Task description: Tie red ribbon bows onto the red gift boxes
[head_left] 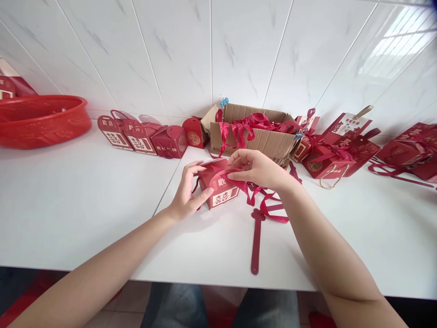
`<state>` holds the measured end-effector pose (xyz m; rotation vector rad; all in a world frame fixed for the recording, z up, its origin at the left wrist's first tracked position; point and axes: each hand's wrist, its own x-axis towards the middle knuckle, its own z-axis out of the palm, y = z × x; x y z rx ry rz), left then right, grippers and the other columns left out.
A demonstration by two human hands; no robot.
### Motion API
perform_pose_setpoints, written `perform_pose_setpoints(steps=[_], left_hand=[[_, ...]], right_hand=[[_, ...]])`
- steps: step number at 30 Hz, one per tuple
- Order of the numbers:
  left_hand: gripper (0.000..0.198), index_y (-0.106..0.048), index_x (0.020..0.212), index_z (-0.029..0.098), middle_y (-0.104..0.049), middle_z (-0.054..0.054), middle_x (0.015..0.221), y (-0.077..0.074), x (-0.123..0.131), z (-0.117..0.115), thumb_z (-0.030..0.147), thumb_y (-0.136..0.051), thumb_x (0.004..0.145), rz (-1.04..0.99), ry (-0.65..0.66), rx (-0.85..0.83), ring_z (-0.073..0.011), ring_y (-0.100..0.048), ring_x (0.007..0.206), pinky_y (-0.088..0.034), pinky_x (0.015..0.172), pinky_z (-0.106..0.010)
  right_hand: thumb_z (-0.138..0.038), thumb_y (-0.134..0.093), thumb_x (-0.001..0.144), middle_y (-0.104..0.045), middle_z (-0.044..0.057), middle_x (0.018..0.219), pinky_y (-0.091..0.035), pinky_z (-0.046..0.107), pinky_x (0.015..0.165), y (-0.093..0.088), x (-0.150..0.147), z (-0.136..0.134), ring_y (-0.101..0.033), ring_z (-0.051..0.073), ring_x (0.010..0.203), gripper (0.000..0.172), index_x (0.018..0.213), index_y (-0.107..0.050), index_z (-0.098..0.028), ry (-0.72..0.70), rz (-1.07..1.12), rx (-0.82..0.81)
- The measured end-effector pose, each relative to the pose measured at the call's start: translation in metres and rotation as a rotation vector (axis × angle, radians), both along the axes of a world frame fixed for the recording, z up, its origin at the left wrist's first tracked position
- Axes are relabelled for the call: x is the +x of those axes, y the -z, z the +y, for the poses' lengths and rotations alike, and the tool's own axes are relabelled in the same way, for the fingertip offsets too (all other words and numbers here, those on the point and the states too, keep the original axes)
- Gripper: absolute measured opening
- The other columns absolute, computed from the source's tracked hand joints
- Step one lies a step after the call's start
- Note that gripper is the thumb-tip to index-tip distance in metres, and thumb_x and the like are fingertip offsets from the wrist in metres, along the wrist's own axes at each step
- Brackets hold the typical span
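A small red gift box (pixel 222 187) with gold and cream lettering stands on the white table in front of me. My left hand (pixel 189 190) is closed round its left side, thumb on the front face and fingers behind. At the top right of the box, my right hand (pixel 251 168) pinches a red ribbon (pixel 251 197), whose tail hangs down to the table. A dark cord shows at the box's left side, partly behind my left hand. Just right of the box lies a flat red strap (pixel 256 243) with a shaped end.
Behind the box stands a cardboard carton (pixel 264 141) heaped with red ribbons. Red gift boxes (pixel 138 136) line the wall at left; more decorated boxes (pixel 336 157) stand at right. A red plastic basket (pixel 44 123) sits far left. The table's front edge runs close to me.
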<state>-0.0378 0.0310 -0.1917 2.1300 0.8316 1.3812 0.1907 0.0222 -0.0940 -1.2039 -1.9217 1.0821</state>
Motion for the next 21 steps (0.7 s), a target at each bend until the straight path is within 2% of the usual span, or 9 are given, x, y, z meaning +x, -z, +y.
perform_pose_setpoints(steps=[4,7,10,15,18,21], left_hand=[[0.048,-0.043,0.122,0.024,-0.038,-0.015,0.135,-0.002,0.001,-0.002,0.041,-0.064,0.082,0.008,0.012,0.001,-0.0312,-0.037,0.133,-0.037,0.107,-0.05],[0.047,-0.044,0.121,0.023,-0.04,-0.015,0.134,-0.004,0.002,-0.004,0.042,-0.063,0.083,0.031,0.011,0.019,-0.031,-0.039,0.132,-0.038,0.106,-0.05],[0.051,-0.044,0.125,0.023,-0.041,-0.015,0.135,-0.006,0.001,-0.006,0.042,-0.063,0.082,0.066,0.005,0.03,-0.0317,-0.04,0.13,-0.04,0.104,-0.051],[0.058,-0.04,0.134,0.024,-0.044,-0.015,0.137,-0.01,0.001,-0.008,0.042,-0.062,0.083,0.074,0.037,0.05,-0.0327,-0.042,0.129,-0.04,0.103,-0.054],[0.058,-0.039,0.135,0.025,-0.044,-0.015,0.138,-0.012,0.001,-0.009,0.041,-0.062,0.084,0.069,0.06,0.042,-0.0328,-0.045,0.127,-0.043,0.1,-0.053],[0.06,-0.038,0.136,0.025,-0.044,-0.015,0.14,-0.013,0.002,-0.009,0.04,-0.062,0.084,0.068,0.064,0.021,-0.0328,-0.044,0.128,-0.043,0.1,-0.053]], right_hand=[[-0.021,-0.068,0.072,-0.07,0.001,0.087,-0.046,0.022,0.059,0.002,0.003,0.005,-0.06,0.01,0.066,0.021,0.092,-0.061,-0.02,-0.127,0.114,-0.108],[-0.019,-0.067,0.071,-0.071,0.001,0.088,-0.05,0.024,0.067,0.0,0.005,0.006,-0.063,0.011,0.073,0.018,0.089,-0.068,-0.019,-0.184,0.115,-0.107],[-0.019,-0.068,0.071,-0.071,0.002,0.09,-0.051,0.025,0.071,-0.004,0.007,0.004,-0.064,0.013,0.078,0.021,0.091,-0.072,-0.019,-0.181,0.09,-0.132],[-0.029,-0.075,0.069,-0.073,0.003,0.098,-0.052,0.027,0.077,-0.007,0.008,0.003,-0.066,0.015,0.085,0.031,0.099,-0.075,-0.02,-0.158,0.14,-0.266],[-0.033,-0.076,0.07,-0.073,0.003,0.103,-0.052,0.027,0.081,-0.006,0.007,0.003,-0.066,0.016,0.091,0.038,0.106,-0.073,-0.022,-0.136,0.159,-0.296],[-0.034,-0.075,0.072,-0.073,0.003,0.103,-0.053,0.028,0.08,-0.006,0.006,0.002,-0.067,0.016,0.088,0.043,0.114,-0.07,-0.024,-0.134,0.188,-0.321]])
